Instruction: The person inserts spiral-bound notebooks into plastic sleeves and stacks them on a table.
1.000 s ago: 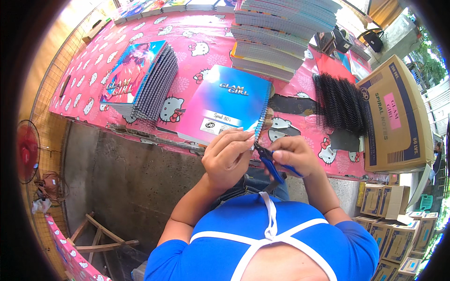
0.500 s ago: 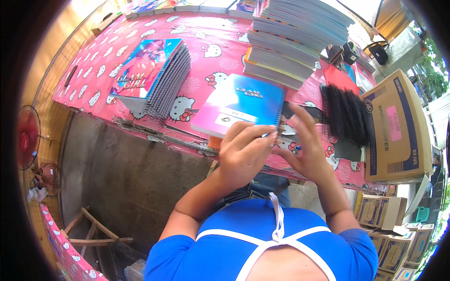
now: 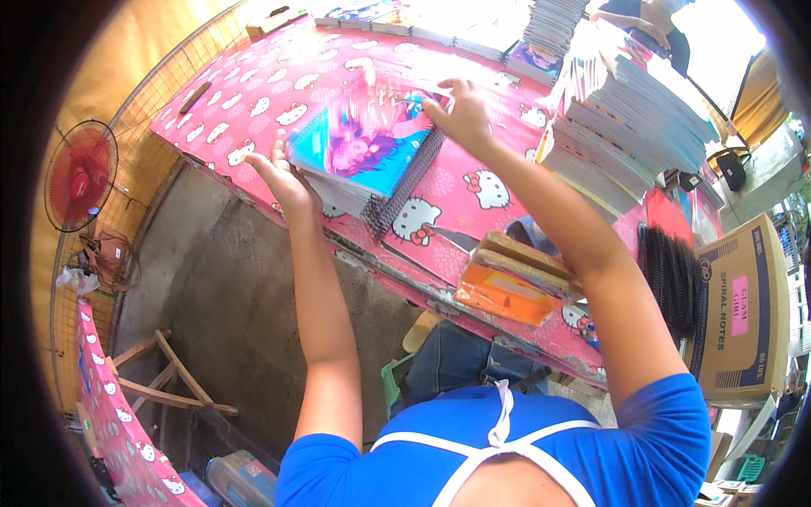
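Observation:
A stack of spiral notebooks (image 3: 359,152) with a blue and pink illustrated cover on top lies toward the left of the table. The top notebook is smeared by motion, its cover turned away from me. My left hand (image 3: 290,182) is at the stack's left side, palm toward it, fingers and thumb spread. At the far right corner of the stack is my right hand (image 3: 463,118), fingers stretched and apart, thumb close to the cover's edge. Black spiral binding (image 3: 401,186) shows along the stack's right side.
The table has a pink patterned cover (image 3: 490,188). Wooden blocks (image 3: 528,262) and an orange piece (image 3: 505,296) lie near its front edge. Tall book stacks (image 3: 629,127), black coils (image 3: 667,283) and a cardboard box (image 3: 743,313) stand right. A person (image 3: 650,29) is behind; a red fan (image 3: 80,182) is left.
The notebook that was in front of me is now apparently on the left stack. Both hands have moved left and away from me, their fingers spread. My view has shifted left.

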The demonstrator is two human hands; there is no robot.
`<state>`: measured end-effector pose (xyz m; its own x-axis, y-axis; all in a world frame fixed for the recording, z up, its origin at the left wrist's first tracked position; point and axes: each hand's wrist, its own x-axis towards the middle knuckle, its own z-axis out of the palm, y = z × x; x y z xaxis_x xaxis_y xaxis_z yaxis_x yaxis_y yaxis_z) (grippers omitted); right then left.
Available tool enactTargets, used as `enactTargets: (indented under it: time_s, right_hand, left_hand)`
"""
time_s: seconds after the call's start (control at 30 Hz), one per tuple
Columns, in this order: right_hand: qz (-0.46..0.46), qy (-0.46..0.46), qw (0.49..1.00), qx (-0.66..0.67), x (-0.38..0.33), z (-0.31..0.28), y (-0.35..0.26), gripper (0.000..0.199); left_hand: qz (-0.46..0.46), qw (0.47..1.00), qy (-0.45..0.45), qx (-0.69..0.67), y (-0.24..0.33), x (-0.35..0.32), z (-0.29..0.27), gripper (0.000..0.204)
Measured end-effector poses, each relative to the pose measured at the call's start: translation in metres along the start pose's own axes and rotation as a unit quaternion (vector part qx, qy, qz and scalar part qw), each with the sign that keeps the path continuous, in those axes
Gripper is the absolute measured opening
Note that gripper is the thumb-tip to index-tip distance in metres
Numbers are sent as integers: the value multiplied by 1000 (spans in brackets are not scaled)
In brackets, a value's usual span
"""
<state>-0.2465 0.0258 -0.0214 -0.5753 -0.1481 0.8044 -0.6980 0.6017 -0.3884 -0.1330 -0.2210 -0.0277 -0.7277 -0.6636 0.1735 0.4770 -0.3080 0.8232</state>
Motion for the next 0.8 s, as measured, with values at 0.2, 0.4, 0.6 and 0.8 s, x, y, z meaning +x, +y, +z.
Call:
enactTargets:
  time_s: [0.2, 0.4, 0.6, 0.8]
  right_hand:
    - [112, -100, 978, 143, -4, 11, -14, 53]
    - [-173, -56, 955, -234, 45, -147, -55, 57]
    - [-149, -22, 901, -408, 65, -288, 18, 35]
    - [-48, -59, 941, -329, 71, -289, -13, 16]
  left_hand:
    - [7, 974, 138, 178, 3, 13, 22, 56]
    - [161, 966, 178, 101, 12, -8, -24, 41]
    - [174, 966, -61, -179, 73, -133, 46, 33]
    - [-73, 948, -253, -180, 45, -172, 111, 36]
